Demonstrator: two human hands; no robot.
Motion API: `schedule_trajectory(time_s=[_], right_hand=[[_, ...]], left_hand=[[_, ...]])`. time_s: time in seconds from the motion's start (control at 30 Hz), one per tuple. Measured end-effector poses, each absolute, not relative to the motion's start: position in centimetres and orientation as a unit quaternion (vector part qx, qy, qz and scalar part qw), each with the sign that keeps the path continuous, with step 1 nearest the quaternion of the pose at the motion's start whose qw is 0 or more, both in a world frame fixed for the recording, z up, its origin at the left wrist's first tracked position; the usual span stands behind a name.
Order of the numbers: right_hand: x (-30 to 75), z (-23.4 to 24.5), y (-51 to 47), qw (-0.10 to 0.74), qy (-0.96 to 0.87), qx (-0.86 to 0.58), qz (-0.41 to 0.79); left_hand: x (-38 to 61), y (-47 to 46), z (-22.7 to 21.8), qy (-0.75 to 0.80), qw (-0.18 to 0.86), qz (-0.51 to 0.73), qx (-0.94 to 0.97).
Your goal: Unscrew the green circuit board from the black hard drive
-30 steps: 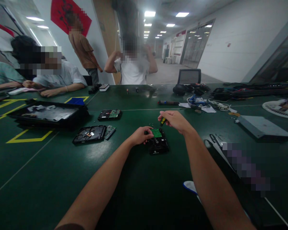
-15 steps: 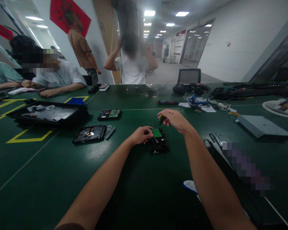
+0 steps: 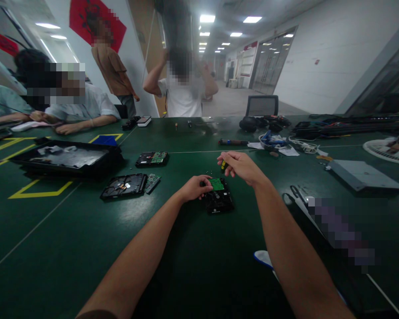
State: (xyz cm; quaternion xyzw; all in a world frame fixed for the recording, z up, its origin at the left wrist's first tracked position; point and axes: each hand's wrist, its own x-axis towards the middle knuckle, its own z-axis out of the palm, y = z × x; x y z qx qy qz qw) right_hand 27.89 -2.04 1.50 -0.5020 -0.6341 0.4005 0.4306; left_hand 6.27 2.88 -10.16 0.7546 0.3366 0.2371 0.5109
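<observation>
A black hard drive (image 3: 219, 202) lies on the green table in front of me, a green circuit board (image 3: 217, 184) on its far half. My left hand (image 3: 197, 188) grips the drive's left side, thumb by the board's edge. Over the far right corner, my right hand (image 3: 235, 166) is closed round a screwdriver (image 3: 224, 166) with a yellow and black handle, held upright. Its tip points down at the board; whether it touches a screw is too small to tell. A few tiny screws (image 3: 209, 172) lie just beyond the drive.
Left are another hard drive (image 3: 123, 186), a loose circuit board (image 3: 152, 182), a third drive (image 3: 152, 158) and a black tray (image 3: 68, 157). Right are a grey metal box (image 3: 365, 175), tangled cables (image 3: 274, 139) and a dark rod-like tool (image 3: 233, 142). Several people are around the table.
My right hand has turned slightly about the screwdriver, and more of its yellow handle shows. My left hand and the hard drive stay in place.
</observation>
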Motion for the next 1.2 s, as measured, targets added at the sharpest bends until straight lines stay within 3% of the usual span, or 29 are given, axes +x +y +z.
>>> schedule_trajectory(time_s=[0.57, 0.83, 1.07, 1.2], right_hand=[[27.9, 1.09, -1.75, 0.423, -0.632, -0.506, 0.407], [28.1, 0.95, -1.73, 0.428, -0.651, -0.529, 0.336], [27.28, 1.17, -1.85, 0.437, -0.642, -0.483, 0.404], [27.48, 1.08, -1.76, 0.435, -0.676, -0.5, 0.321]], left_hand=[[6.21, 2.98, -10.3, 0.335, 0.511, 0.234, 0.756], [6.25, 2.89, -10.14, 0.335, 0.513, 0.236, 0.754], [6.29, 2.99, -10.46, 0.333, 0.516, 0.24, 0.752], [6.28, 3.02, -10.53, 0.331, 0.514, 0.243, 0.753]])
